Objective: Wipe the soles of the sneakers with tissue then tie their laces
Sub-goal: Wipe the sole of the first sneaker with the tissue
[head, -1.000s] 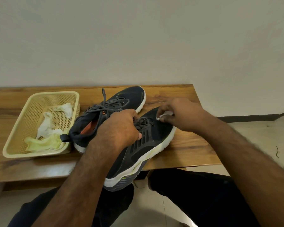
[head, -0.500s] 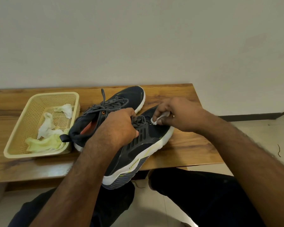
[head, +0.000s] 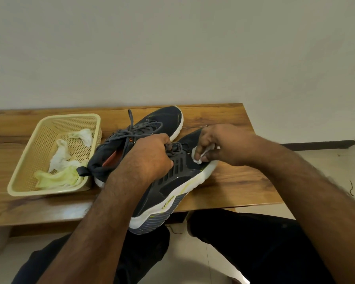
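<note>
Near dark-grey mesh sneaker with white foam sole (head: pixel 172 187): tilted on wooden table (head: pixel 234 181), heel overhanging | left hand (head: pixel 150 160): grip closed around midfoot | right hand (head: pixel 223 146): pinches crumpled white tissue (head: pixel 197 155) | handling: light, upper soft; hold midfoot.

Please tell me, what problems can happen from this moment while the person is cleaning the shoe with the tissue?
1. The held sneaker has its heel out past the table edge; if the left hand loosens, it could drop.
2. The tissue in the right hand is a small wad and may tear or leave bits.
3. The other sneaker has loose laces beside the left hand; they could snag.
</note>
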